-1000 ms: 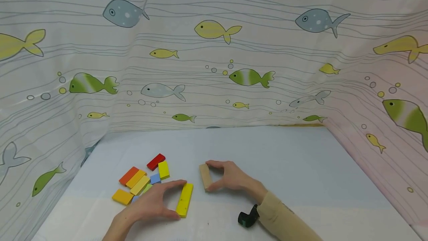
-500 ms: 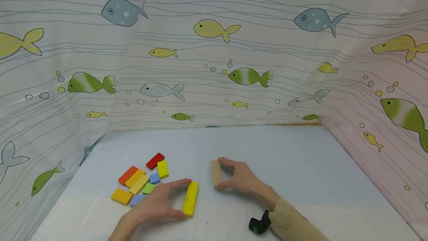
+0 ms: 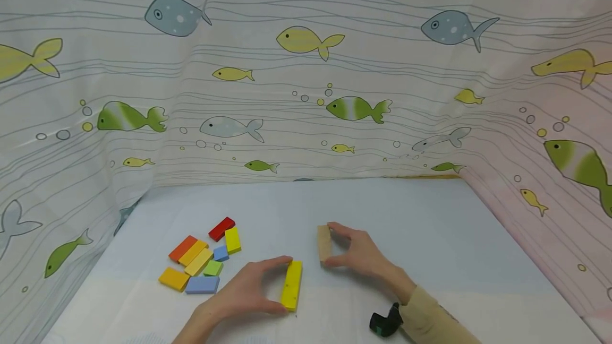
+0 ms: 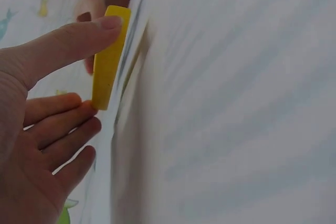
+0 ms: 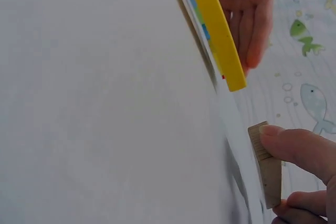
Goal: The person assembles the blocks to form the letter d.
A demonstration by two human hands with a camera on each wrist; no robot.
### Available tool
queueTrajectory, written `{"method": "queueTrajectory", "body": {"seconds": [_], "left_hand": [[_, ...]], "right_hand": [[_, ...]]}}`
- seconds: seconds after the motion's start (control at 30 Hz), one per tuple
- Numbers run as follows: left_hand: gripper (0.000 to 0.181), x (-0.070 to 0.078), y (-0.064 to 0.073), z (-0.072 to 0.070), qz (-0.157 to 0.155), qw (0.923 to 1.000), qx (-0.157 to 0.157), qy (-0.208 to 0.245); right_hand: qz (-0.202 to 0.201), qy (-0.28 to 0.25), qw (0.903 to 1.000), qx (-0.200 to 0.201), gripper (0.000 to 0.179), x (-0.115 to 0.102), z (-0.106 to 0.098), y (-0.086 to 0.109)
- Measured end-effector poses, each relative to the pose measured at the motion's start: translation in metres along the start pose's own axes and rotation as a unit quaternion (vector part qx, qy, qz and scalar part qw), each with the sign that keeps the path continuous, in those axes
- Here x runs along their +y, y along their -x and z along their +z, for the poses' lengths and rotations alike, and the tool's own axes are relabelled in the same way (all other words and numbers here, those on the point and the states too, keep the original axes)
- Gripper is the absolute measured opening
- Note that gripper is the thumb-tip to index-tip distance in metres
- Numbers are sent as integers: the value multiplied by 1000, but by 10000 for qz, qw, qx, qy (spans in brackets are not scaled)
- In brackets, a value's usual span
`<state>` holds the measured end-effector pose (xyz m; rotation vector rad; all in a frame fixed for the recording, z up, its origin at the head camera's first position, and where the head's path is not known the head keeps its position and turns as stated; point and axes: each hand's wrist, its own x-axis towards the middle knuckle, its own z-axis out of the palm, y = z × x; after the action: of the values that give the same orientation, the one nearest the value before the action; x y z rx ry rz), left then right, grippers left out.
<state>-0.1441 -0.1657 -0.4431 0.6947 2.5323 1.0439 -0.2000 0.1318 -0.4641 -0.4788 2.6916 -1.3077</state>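
My left hand (image 3: 246, 291) grips a long yellow block (image 3: 292, 285) by its two ends, thumb at the near end and fingertips at the far end. In the left wrist view the thumb lies over one end of the yellow block (image 4: 110, 61), the other fingers spread below. To its right, my right hand (image 3: 360, 254) pinches a plain wooden block (image 3: 324, 246) end to end in the same way. The right wrist view shows the thumb on top of the wooden block (image 5: 269, 177). A gap separates the two blocks, the wooden one lying slightly farther back.
Left of my hands lie several coloured blocks: a red block (image 3: 222, 229), a short yellow block (image 3: 233, 240), a small blue block (image 3: 221, 253), a green block (image 3: 213, 268), a long blue block (image 3: 202, 284) and orange ones. Fish-patterned cloth (image 3: 287, 137) surrounds the white table (image 3: 406, 216).
Both hands have shifted right with their blocks, the wooden one also slightly away from me. The long blue block and the green block have come out from behind my left hand.
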Motion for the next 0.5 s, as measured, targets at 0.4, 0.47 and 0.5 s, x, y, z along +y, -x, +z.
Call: {"method": "queueTrajectory", "body": {"seconds": [0.4,0.47,0.5], "left_hand": [[81,15,-12,17,91,9998,-136,79],[81,17,-15,19,107,9998,-153,95],[81,19,-16,21,123,9998,-150,75]], "right_hand": [[182,211,9991,306,88,9,-11,9],[196,212,9990,326,88,9,-14,12],[198,205,9990,346,87,9,-15,13]]}}
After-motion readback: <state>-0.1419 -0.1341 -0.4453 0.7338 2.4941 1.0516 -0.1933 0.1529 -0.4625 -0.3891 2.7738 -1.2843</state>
